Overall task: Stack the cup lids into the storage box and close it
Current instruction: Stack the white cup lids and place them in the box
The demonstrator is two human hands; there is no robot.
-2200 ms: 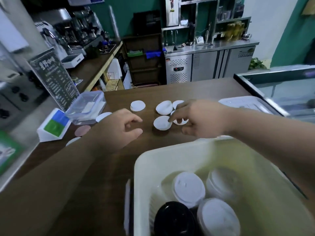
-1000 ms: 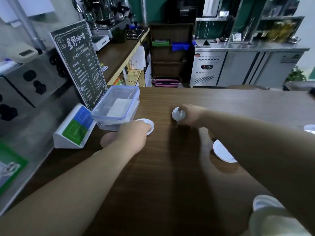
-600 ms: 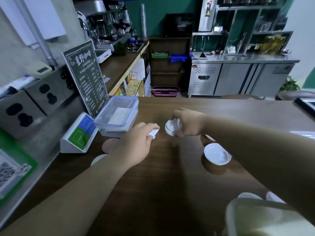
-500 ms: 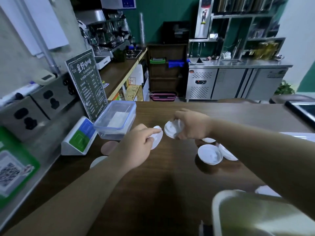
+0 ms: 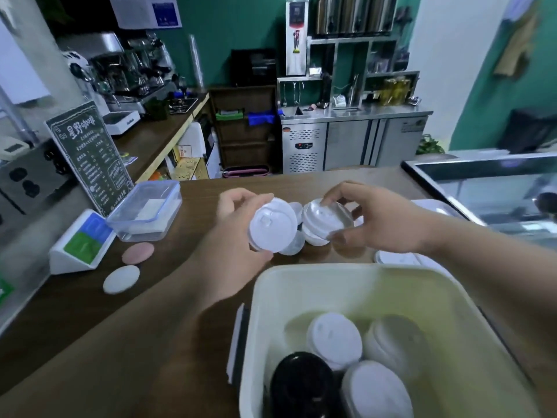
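My left hand (image 5: 232, 236) grips a white cup lid (image 5: 271, 227) by its rim, held up over the wooden counter. Beside it my right hand (image 5: 379, 221) holds another white lid (image 5: 324, 220), tilted, with fingers curled over its top. Both lids hang just beyond the far rim of the cream storage box (image 5: 340, 277) at the near right. Inside the box stand stacks of white lids (image 5: 334, 339) and one black lid (image 5: 301, 384). More white lids (image 5: 294, 248) lie on the counter under my hands. The box's white cover (image 5: 434, 206) lies behind my right arm.
A clear plastic container (image 5: 144, 211) stands at the left beside a chalkboard menu sign (image 5: 90, 158) and a white stand with a blue-green card (image 5: 80, 244). A pink disc (image 5: 138, 253) and a white disc (image 5: 121, 279) lie on the counter. A glass display case (image 5: 488, 188) is at right.
Both hands lifted a lid each from the counter and brought them back toward the storage box. The view swung right and down, so the box fills the near right again.
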